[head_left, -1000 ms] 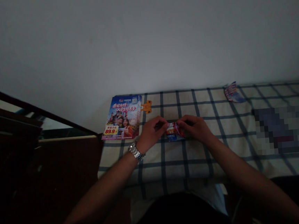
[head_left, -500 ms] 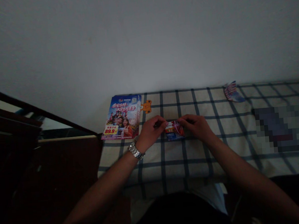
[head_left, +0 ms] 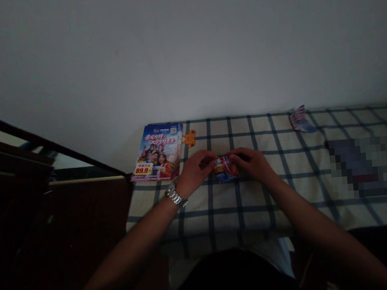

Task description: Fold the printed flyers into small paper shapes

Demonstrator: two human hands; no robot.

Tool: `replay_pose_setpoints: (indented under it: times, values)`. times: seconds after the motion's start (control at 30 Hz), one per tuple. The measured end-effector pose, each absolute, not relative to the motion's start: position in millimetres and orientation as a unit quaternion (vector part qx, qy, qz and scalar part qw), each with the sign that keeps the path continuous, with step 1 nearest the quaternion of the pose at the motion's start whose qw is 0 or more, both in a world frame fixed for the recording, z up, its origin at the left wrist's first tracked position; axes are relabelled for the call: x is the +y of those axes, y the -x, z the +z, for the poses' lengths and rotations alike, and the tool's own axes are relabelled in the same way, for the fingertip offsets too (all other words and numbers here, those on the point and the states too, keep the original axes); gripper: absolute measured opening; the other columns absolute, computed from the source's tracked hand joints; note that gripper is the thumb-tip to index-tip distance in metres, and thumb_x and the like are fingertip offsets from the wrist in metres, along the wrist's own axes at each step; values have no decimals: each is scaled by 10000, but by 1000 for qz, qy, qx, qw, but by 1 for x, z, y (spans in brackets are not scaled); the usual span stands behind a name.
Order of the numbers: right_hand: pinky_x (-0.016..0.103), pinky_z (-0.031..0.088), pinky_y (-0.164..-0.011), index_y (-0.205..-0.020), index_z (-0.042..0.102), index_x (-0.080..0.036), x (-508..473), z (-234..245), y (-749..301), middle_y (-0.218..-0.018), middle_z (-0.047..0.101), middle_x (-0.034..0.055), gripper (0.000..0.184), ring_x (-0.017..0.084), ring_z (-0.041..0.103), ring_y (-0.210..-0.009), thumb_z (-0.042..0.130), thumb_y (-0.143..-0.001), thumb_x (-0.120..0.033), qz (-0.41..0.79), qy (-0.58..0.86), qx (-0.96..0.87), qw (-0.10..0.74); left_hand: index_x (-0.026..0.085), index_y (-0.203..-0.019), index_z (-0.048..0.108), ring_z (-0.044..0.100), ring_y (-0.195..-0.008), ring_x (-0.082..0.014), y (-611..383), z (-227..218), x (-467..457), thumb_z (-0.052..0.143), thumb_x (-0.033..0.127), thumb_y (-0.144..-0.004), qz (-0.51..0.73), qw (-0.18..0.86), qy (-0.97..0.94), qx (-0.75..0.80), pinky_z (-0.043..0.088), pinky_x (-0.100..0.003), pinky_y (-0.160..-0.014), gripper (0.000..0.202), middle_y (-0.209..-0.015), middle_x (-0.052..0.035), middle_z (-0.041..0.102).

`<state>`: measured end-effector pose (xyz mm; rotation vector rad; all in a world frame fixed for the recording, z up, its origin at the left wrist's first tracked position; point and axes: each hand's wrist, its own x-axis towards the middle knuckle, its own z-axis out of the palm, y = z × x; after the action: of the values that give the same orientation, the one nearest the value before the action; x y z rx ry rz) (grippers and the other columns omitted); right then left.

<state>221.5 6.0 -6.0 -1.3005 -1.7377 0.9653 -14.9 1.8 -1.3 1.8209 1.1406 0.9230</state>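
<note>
A small piece of colourful printed paper (head_left: 225,169), blue, red and white, lies between my hands just above the checked cloth. My left hand (head_left: 199,168) pinches its upper left corner between thumb and finger; a metal watch (head_left: 175,195) is on that wrist. On the other side, my right hand (head_left: 249,162) pinches the upper right corner the same way. Left of my hands rests a stack of printed flyers (head_left: 158,150) showing "89.9". An orange bear-shaped piece (head_left: 189,138) touches or nearly touches the stack's right edge.
White cloth with dark blue checks (head_left: 254,214) covers the surface, which meets a plain wall (head_left: 205,49). A folded printed paper (head_left: 302,119) stands near the wall at right. Further right is a blurred dark object (head_left: 360,166). A dark rail (head_left: 54,146) slants down at left.
The paper's top edge has tilted and bent slightly between my fingers. Both hands stay in nearly the same place, with small finger movements.
</note>
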Motion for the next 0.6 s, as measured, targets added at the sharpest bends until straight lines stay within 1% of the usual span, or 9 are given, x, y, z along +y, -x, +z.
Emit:
replay_pose_setpoints:
  times: [0.17,0.33,0.47,0.6]
  values:
    - [373,590,-831,-1060,753,-232,6,-5,-223,-1006,783,62,323,240,731,-921,651,-916,-502,376,506,-668,397,204,-1024,664,692,-904,-168,15,-4,4,637,274,-929,381,372,-707,464,588,-308,-817,121,-1030,-42,673]
    - [388,591,-868,-1077,740,-241,5,-2,-227,-1044,772,67,330,249,724,-971,650,-918,-517,376,498,-669,404,199,-1023,657,683,-904,-156,17,-9,7,618,226,-928,395,354,-702,474,592,-312,-845,105,-1042,-40,646]
    - [382,598,-829,-1077,735,-243,2,0,-227,-1015,772,69,350,248,725,-926,706,-878,-530,379,500,-674,391,201,-1028,653,681,-932,-163,18,-11,8,617,212,-928,394,346,-703,480,589,-320,-861,106,-1061,-42,652]
    - [375,601,-814,-1117,722,-240,1,2,-227,-973,769,60,380,236,725,-894,753,-847,-505,403,479,-677,387,201,-1037,648,677,-951,-172,18,-11,7,608,223,-939,390,341,-707,481,585,-328,-866,108,-1069,-49,654]
